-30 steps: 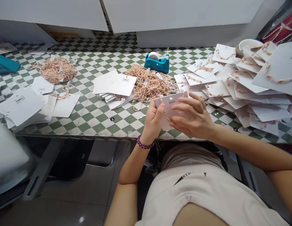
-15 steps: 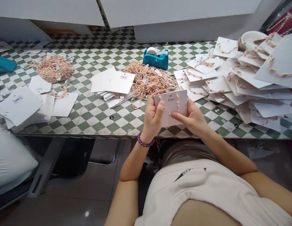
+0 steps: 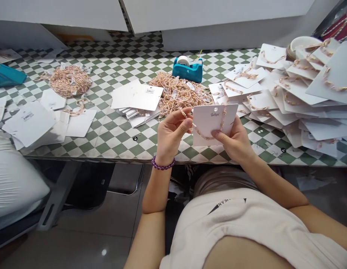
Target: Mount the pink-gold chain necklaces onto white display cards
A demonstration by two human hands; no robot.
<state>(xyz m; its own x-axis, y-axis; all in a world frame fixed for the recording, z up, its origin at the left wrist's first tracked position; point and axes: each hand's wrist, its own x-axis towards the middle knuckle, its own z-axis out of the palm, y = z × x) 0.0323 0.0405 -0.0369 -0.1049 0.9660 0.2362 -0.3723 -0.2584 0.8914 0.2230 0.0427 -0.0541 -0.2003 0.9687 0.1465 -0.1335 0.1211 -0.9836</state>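
Note:
In my right hand (image 3: 239, 144) is a white jewelry card (image 3: 208, 119), thumb across its front and fingers behind. A pink and gold beaded necklace (image 3: 224, 116) hangs down the card's right side and curves along its lower part under my thumb. My left hand (image 3: 173, 132), with a purple bead bracelet at the wrist, is at the card's left edge. Its thumb and fingers pinch the other end of the necklace, just off the card. Behind the card lies a heap of similar beaded necklaces (image 3: 181, 91).
A teal tape dispenser (image 3: 187, 71) stands behind the heap. Left of it is a stack of white cards (image 3: 137, 96); farther left are more cards (image 3: 29, 121) and a coiled necklace bundle (image 3: 69, 81). Carded necklaces (image 3: 296, 108) pile up on the right. A person's white sleeve (image 3: 16, 175) shows at left.
My left hand has come off the card's face and moved left, drawing the necklace end past the edge. The card in my right hand has shifted slightly right.

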